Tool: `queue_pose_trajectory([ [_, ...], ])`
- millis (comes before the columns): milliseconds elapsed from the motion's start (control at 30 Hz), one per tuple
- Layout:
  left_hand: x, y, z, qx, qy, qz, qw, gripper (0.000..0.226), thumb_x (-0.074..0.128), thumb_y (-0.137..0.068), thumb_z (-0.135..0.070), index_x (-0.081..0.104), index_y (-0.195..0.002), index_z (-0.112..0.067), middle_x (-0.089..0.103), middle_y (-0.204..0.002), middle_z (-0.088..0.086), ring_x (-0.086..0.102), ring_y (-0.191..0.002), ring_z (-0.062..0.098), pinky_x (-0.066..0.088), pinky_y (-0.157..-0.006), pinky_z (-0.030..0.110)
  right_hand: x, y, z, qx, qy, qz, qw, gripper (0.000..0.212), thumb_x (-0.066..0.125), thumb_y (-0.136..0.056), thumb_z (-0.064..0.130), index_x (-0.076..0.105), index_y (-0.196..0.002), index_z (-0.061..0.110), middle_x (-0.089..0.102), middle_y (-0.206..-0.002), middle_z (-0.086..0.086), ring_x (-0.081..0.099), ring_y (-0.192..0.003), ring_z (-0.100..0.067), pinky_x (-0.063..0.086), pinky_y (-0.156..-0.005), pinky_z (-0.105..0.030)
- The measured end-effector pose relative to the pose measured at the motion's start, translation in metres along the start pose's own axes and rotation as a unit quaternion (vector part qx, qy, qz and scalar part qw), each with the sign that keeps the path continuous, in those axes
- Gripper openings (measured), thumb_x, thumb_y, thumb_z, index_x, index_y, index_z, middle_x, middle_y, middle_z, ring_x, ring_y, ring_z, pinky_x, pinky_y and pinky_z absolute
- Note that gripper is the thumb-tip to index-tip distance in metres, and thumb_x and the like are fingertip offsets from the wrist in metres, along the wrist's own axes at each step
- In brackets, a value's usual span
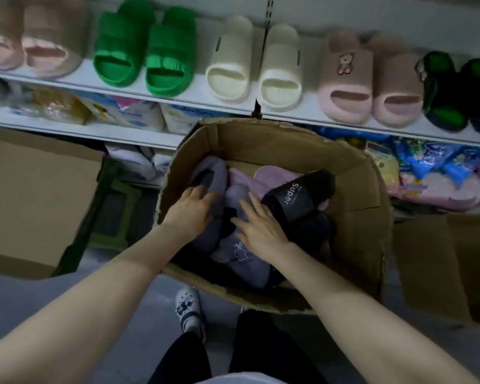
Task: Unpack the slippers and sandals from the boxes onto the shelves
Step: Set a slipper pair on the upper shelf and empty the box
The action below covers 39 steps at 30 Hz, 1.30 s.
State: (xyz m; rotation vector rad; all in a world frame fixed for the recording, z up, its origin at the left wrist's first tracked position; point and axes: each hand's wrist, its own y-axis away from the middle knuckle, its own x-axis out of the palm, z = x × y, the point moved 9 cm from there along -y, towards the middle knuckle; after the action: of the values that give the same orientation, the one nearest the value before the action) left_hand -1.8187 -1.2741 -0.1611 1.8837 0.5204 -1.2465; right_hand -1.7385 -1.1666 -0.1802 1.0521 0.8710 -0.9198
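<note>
An open cardboard box (352,195) stands on the floor in front of me with several slippers inside. My left hand (190,207) grips a purple slipper (208,176) at the box's left side. My right hand (261,225) lies with straight fingers on another purple slipper (241,253) that bears a small rabbit outline. A black slipper marked "Super" (299,198) lies to the right of my right hand, over a pink slipper (250,180). The white shelf (139,92) above holds pairs of pink, green (144,51), cream (252,70), pink bear (369,87) and black-green slippers.
A closed cardboard box (34,195) sits at the left and another box (449,261) at the right. Packaged goods fill the lower shelves (100,131). My foot in a white clog (187,309) stands on the grey floor just below the open box.
</note>
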Motion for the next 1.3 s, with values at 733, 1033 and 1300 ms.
queue_pose_trajectory([
  [733, -0.001, -0.045, -0.054, 0.063, 0.057, 0.001, 0.996, 0.038, 0.050, -0.093, -0.009, 0.050, -0.131, -0.008, 0.050, -0.121, 0.017, 0.053, -0.103, 0.033, 0.041, -0.086, 0.036, -0.077, 0.069, -0.142, 0.120, -0.167, -0.162, 0.965, 0.019, 0.073, -0.085, 0.020, 0.055, -0.089, 0.014, 0.004, -0.165, -0.004, 0.008, -0.151, -0.032, 0.034, -0.111, -0.051],
  [1033, 0.005, -0.051, -0.085, 0.041, 0.171, -0.104, 0.979, 0.046, 0.069, -0.080, -0.013, 0.058, -0.125, -0.013, 0.054, -0.119, 0.018, 0.050, -0.109, 0.037, 0.040, -0.094, 0.043, 0.006, 0.101, -0.184, 0.335, -0.381, -0.155, 0.848, 0.104, 0.071, -0.085, 0.048, -0.006, -0.155, 0.038, 0.002, -0.165, -0.001, 0.023, -0.146, -0.027, 0.038, -0.110, -0.047],
  [1300, 0.073, -0.036, -0.051, -0.190, 0.458, -0.025, 0.868, 0.093, 0.082, -0.074, -0.023, 0.022, -0.143, -0.007, 0.039, -0.144, 0.013, 0.042, -0.131, 0.027, 0.038, -0.101, 0.032, 0.031, 0.096, -0.169, 0.277, -0.542, -0.148, 0.779, 0.084, 0.063, -0.092, 0.045, 0.007, -0.153, 0.042, 0.043, -0.140, 0.021, 0.048, -0.124, -0.001, 0.044, -0.100, -0.027],
])
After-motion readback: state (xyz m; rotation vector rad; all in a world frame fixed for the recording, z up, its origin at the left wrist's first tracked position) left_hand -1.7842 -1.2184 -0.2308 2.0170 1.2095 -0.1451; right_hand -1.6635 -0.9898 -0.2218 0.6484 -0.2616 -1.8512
